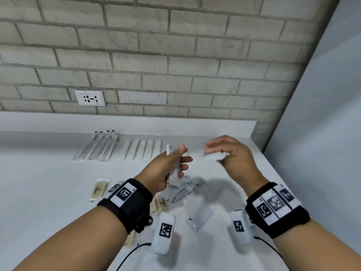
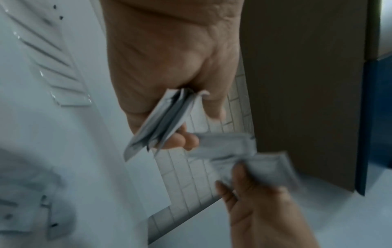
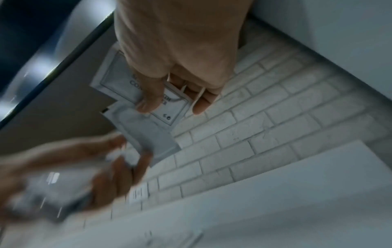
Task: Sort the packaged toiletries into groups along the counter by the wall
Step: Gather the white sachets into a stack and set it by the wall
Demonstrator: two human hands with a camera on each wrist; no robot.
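Sachets [image 1: 199,217] lie loose on the near part of the white tabletop [image 1: 48,173], one flat by itself and a few overlapping just beyond it [image 1: 183,192]; tan packets [image 1: 99,189] lie to their left, partly under the left wrist. Above these, both hands are raised off the tabletop. The left hand [image 1: 168,169] grips a small sheaf of white sachets [image 1: 173,175] between thumb and curled fingers, their long axis nearly upright, top ends tipped toward the wall; the left wrist view shows several thin edges fanned out of the fist [image 2: 161,124]. The right hand [image 1: 230,157], a little apart from it, pinches two flat printed sachets [image 3: 140,104] between thumb and fingers, held roughly level, long axis running left-right. Farther back, close to the wall, two sorted rows lie side by side: clear-wrapped long items [image 1: 97,147] on the left, white strips [image 1: 142,149] on the right, all pointing toward the wall. A socket [image 1: 89,98] sits in the brick wall above.
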